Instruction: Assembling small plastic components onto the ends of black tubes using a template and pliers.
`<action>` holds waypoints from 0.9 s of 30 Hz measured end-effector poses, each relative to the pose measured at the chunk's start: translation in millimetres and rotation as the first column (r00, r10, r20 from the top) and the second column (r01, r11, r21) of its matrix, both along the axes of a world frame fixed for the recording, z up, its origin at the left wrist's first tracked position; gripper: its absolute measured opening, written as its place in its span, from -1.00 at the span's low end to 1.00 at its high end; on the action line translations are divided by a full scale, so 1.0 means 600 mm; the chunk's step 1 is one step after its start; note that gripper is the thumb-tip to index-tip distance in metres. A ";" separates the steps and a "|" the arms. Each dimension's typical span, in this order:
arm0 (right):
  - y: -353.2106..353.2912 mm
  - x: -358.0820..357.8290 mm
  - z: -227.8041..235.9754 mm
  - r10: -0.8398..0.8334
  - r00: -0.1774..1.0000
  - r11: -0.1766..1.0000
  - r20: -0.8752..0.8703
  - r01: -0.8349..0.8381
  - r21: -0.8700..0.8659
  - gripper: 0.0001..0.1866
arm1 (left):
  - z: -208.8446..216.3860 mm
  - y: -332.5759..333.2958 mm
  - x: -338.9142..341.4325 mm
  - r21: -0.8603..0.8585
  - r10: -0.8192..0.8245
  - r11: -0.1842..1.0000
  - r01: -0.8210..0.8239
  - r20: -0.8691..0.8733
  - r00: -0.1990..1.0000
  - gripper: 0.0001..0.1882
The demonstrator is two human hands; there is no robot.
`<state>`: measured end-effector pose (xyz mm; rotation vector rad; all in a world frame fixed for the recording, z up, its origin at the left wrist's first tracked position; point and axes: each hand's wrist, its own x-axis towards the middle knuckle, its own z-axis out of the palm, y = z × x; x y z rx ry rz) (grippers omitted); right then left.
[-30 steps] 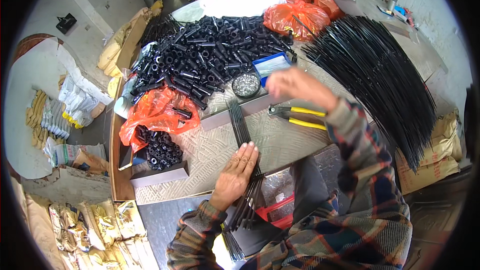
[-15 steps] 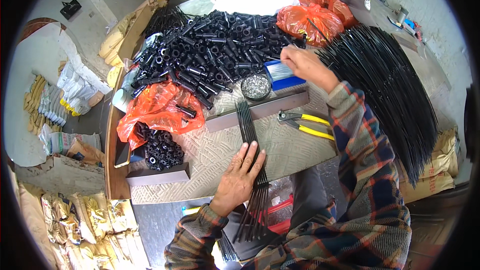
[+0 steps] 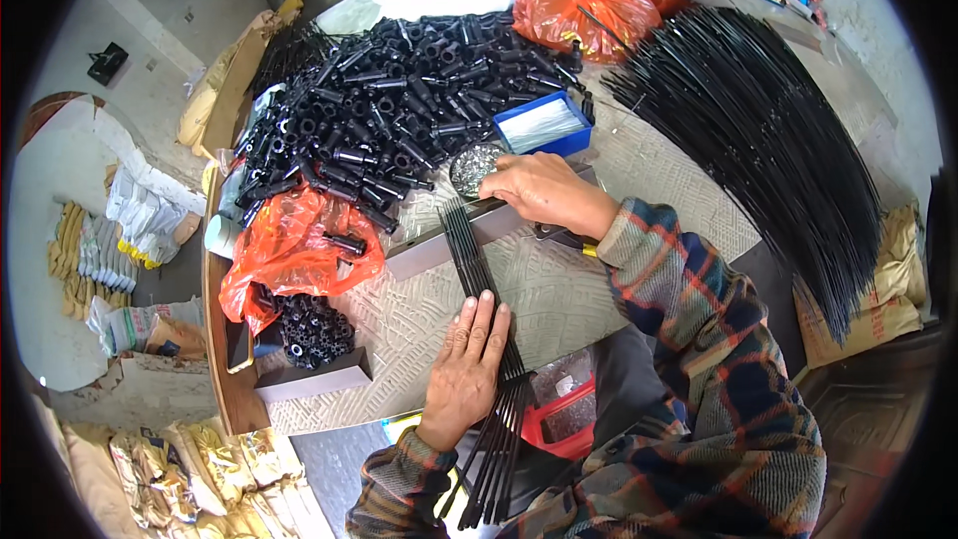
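Flat on a row of thin black rods point(image 3: 467, 260) lies my left hand point(image 3: 466, 369), its fingers stretched out. The rods' far ends rest across a long grey metal bar point(image 3: 419, 256), while their near ends hang past the table edge. My right hand point(image 3: 544, 192) is above the bar's right part, close to the rod ends, with thumb and fingers pinched together; anything between them is too small to make out. Beside its fingertips stands a round dish of small shiny metal pieces point(image 3: 474, 168). Just beyond is a blue box point(image 3: 572, 143) of fine clear strands. Pliers point(image 3: 559, 236) are mostly hidden beneath my right wrist.
A big heap of black tubular parts point(image 3: 399, 90) covers the far table. To the right lies a large bundle of long black rods point(image 3: 758, 130). Red plastic bags point(image 3: 594, 15) sit at the back, another point(image 3: 299, 240) at left. A second metal bar point(image 3: 314, 377) lies near the front edge.
My right hand has come back from the blue box, toward me and left, to the metal bar by the dish. My left hand stays flat on the rods. The whole view has shifted slightly.
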<state>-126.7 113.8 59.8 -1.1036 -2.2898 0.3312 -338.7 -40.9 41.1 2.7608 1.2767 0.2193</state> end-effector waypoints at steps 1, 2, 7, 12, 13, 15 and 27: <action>0.003 -0.001 -0.004 -0.004 1.000 1.000 -0.008 0.004 -0.004 -0.90 | 0.000 0.000 0.000 -0.004 -0.004 1.000 0.004 -0.008 1.000 -0.37; 0.006 -0.001 -0.009 0.004 1.000 1.000 -0.011 -0.003 0.013 -0.91 | 0.000 -0.001 0.001 -0.006 0.001 1.000 -0.001 -0.005 1.000 -0.37; 0.010 -0.002 -0.015 0.001 0.999 1.000 -0.040 -0.002 -0.027 -0.90 | 0.001 -0.002 0.001 -0.012 0.004 1.000 -0.004 -0.003 1.000 -0.38; 0.009 -0.002 -0.012 0.011 1.000 1.000 0.023 -0.011 -0.004 -0.90 | 0.002 -0.002 0.003 -0.022 0.018 1.000 -0.018 -0.002 1.000 -0.37; 0.010 -0.003 -0.013 0.008 1.000 1.000 0.021 -0.007 -0.006 -0.90 | 0.002 -0.002 0.003 -0.024 0.014 1.000 -0.014 -0.004 1.000 -0.37; 0.014 -0.004 -0.019 0.014 0.999 0.998 0.051 -0.017 0.057 -0.88 | 0.003 -0.001 0.003 -0.024 0.022 0.999 -0.023 -0.004 1.000 -0.36; 0.041 -0.060 -0.050 0.150 0.989 0.972 -0.008 -0.146 0.186 -0.91 | -0.004 -0.011 -0.027 -0.016 0.069 0.997 -0.069 -0.050 0.996 -0.36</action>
